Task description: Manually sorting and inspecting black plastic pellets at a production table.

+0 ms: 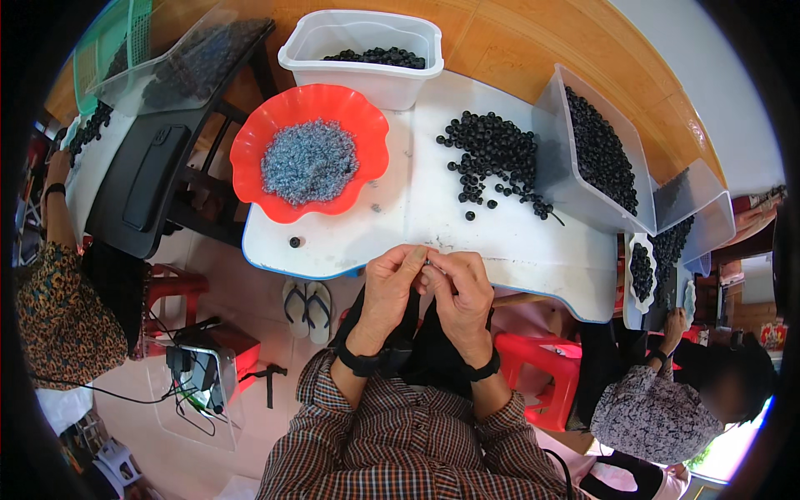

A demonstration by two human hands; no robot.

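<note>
My left hand point(388, 287) and my right hand point(461, 296) meet at the front edge of the white table point(392, 229). Thumbs and fingers of both are pinched together around something tiny, mostly hidden by the fingertips; a bluish speck shows between them. Ahead and to the left stands a red scalloped bowl point(248, 158) filled with small grey-blue, shiny pieces point(308, 162). A loose pile of small round black parts point(497, 150) lies to the right. One single black part point(294, 242) rests near the table's left front edge.
A white tub point(360, 31) at the back holds more black parts. On the right, a clear plastic box point(554, 175) of them lies tilted toward the pile. Co-workers sit at both sides, a patterned sleeve point(62, 321) at left. A red stool point(546, 367) stands by my right.
</note>
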